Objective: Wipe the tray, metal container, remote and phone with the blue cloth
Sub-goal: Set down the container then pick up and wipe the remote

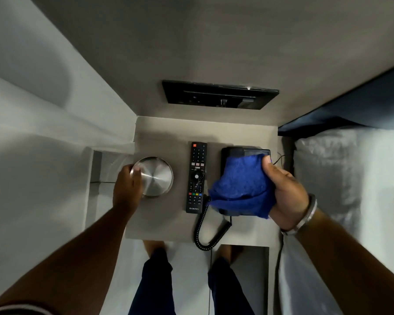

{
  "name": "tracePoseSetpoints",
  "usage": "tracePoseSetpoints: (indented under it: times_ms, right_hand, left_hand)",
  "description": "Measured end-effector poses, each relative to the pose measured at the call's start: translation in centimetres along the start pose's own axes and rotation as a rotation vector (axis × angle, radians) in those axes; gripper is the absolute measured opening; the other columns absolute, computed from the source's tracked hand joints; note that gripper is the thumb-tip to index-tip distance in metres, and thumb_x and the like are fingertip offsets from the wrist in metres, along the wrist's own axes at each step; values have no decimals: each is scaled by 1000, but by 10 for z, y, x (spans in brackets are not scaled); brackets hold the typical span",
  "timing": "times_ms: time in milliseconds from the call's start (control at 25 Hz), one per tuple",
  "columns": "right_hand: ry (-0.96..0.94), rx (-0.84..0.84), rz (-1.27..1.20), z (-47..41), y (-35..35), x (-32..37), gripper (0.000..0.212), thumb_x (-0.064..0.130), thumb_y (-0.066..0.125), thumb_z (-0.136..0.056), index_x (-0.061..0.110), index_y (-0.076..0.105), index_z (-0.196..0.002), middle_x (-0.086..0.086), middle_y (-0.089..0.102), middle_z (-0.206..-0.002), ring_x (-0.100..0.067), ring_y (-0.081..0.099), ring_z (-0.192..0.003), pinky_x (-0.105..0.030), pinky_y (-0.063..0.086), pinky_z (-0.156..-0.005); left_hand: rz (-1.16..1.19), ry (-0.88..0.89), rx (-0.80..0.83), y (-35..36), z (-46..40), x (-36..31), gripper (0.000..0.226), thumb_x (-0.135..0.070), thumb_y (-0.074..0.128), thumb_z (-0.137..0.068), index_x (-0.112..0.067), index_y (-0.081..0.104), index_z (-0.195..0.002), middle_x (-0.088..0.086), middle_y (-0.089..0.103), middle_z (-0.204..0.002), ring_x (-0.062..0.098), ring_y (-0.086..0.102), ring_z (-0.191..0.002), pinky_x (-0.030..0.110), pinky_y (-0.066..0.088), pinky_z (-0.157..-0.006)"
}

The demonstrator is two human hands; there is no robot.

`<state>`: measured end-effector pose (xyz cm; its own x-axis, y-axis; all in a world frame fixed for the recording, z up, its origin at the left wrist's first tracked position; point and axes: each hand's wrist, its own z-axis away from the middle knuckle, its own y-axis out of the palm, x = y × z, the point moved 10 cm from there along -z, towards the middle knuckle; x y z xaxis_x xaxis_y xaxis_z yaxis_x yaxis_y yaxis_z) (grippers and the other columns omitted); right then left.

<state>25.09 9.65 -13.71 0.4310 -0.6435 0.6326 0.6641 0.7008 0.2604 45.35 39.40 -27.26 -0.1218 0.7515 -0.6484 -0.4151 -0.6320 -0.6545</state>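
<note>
A round metal container [156, 176] sits on the left of a beige tray [164, 217] on the bedside table. My left hand [126, 187] grips its left rim. A black remote [196, 177] lies lengthwise in the middle. On the right, a black phone [246, 151] is mostly hidden under the blue cloth [239, 189], which my right hand [287, 192] holds bunched above it. The phone's coiled cord [204, 233] loops over the table's front edge.
A black panel [218, 95] is set into the wall behind the table. A bed with white linen [341, 178] lies to the right, a white wall to the left. My legs and feet stand on the floor below the table edge.
</note>
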Motion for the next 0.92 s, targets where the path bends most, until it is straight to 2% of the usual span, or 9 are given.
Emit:
tracePoseSetpoints:
  times_ms: [120,200,320,400,480,560,680,840,920]
  right_hand:
    - [18,-74,-76,-9,-7,-6,53,39,38,-95,-1,50,-127,-29,55,-127,-45,55,-113,-60,41,-99]
    - [48,-114,-126,-11,-15,-12,52,39,36,-97,-1,50,-128,-29,55,-128,-45,53,-115,-59,41,-100]
    - [133,-174,-148,-7,-32,-26,51,46,44,-93,5,59,-120,-22,64,-119,-39,62,-106,-49,51,-86]
    - [230,-255,-122,-2,-41,-37,45,47,52,-89,8,66,-106,-17,73,-100,-35,68,-91,-42,54,-71]
    - [298,-366,-96,6,-54,-47,40,47,55,-88,9,67,-95,-13,75,-77,-32,68,-79,-38,51,-62]
    - [319,-416,-99,18,-63,-51,39,47,56,-88,9,67,-88,-12,75,-69,-31,66,-77,-37,48,-61]
    - [361,-342,-212,51,-53,-51,46,51,59,-84,7,71,-93,-18,75,-87,-33,71,-78,-38,53,-68]
    - [198,-231,-307,128,-21,7,48,40,64,-81,5,64,-114,-25,67,-111,-39,65,-99,-46,55,-80]
    - [58,-177,-267,179,12,54,45,25,65,-80,-4,61,-115,-29,67,-109,-40,66,-97,-44,58,-73]
  left_hand:
    - [-256,-17,-1,3,3,4,40,-36,41,-102,-2,55,-118,26,58,-114,42,61,-98,53,54,-83]
    - [-327,2,-88,-5,8,-13,42,-36,46,-100,-2,54,-123,28,54,-121,44,58,-104,52,53,-84]
    - [-458,302,-228,-1,2,-92,39,-42,51,-96,-10,58,-117,18,64,-111,32,61,-99,46,53,-82]
    - [-616,383,-57,45,-16,-140,45,-55,50,-92,-13,61,-101,8,67,-90,26,63,-81,38,52,-70]
    - [-789,226,167,94,-32,-159,59,-73,52,-80,-15,59,-88,2,58,-72,24,59,-71,32,46,-60]
    - [-817,57,333,128,-34,-156,69,-78,61,-69,-14,64,-95,3,63,-83,27,64,-82,32,49,-66]
    - [-523,-56,351,138,-24,-149,50,-57,75,-71,-15,65,-97,4,62,-90,25,65,-86,30,49,-72]
    - [435,-229,264,80,16,-183,6,-14,60,-89,-8,57,-89,8,64,-67,23,60,-54,36,52,-60]
    - [757,-325,326,12,45,-221,11,-15,53,-92,-13,56,-82,11,62,-67,25,60,-50,31,54,-51]
